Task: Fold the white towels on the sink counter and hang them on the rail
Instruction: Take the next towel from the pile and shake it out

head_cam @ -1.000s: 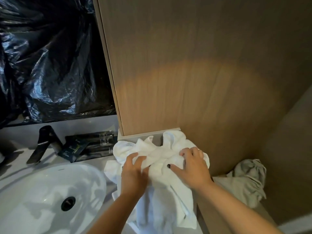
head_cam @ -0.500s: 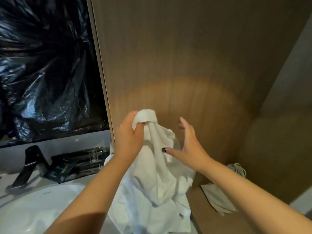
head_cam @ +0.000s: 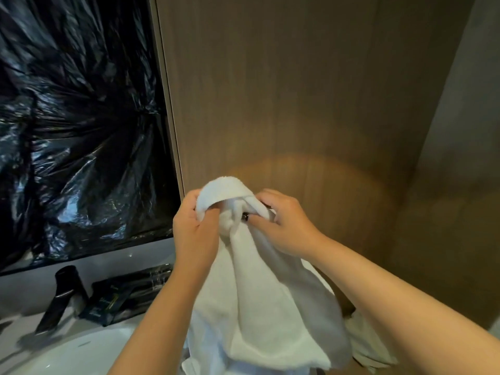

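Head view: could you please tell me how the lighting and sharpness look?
Head view: a warm light pool falls on the wood panel; glare streaks the black plastic; the faucet is smeared by blur; the towel stays bright and fairly sharp.

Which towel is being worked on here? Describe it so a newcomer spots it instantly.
Start at the wooden wall panel right of the black plastic sheet. In front of it, both hands grip one white towel by its top. Unlike the cloth on the counter, it hangs lifted.
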The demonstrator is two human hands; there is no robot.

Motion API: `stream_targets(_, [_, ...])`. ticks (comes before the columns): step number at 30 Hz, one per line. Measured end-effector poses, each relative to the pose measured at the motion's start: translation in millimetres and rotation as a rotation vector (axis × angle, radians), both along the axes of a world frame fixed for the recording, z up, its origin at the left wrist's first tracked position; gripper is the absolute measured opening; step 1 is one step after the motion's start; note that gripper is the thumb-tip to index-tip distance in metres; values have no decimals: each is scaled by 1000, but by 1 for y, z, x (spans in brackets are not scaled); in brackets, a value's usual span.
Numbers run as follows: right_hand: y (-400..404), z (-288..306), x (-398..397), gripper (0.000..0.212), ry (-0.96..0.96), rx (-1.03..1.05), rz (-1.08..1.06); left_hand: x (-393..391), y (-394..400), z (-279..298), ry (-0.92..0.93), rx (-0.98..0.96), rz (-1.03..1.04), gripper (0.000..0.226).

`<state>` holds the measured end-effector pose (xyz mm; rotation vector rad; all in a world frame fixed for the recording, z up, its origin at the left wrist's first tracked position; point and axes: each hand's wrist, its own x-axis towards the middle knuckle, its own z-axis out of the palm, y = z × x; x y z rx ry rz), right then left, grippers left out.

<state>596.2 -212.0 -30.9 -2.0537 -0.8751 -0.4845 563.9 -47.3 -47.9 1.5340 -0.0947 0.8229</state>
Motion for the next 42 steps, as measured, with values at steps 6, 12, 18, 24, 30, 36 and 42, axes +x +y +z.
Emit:
stream_targets(6, [-42, 47, -4, 9, -97, 212, -171, 14, -22, -18, 233, 117, -124, 15])
stream_targets(12, [-76, 99, -23, 4, -333, 206, -329, 14, -64, -14, 380, 71, -409, 41])
stream_targets(18, [-142, 90, -39, 13, -268, 241, -410, 12, -91, -12, 241, 26, -353, 23])
stream_targets(24, [-187, 26, -41, 44, 232, 107, -374, 2, -125, 0, 205, -48, -278, 17])
stream_targets(30, [-169, -41, -59, 28, 472, 29, -103, -25, -151, -22, 198, 188, -331, 19])
stream_targets(36, [-155, -63, -72, 19, 305, 45, -129, -41, -140, -43, 228, 391, -197, 20])
stream_targets(42, [-152, -41, -99, 25, 128, 78, -276, -67, -107, -59, 271, 524, -149, 18])
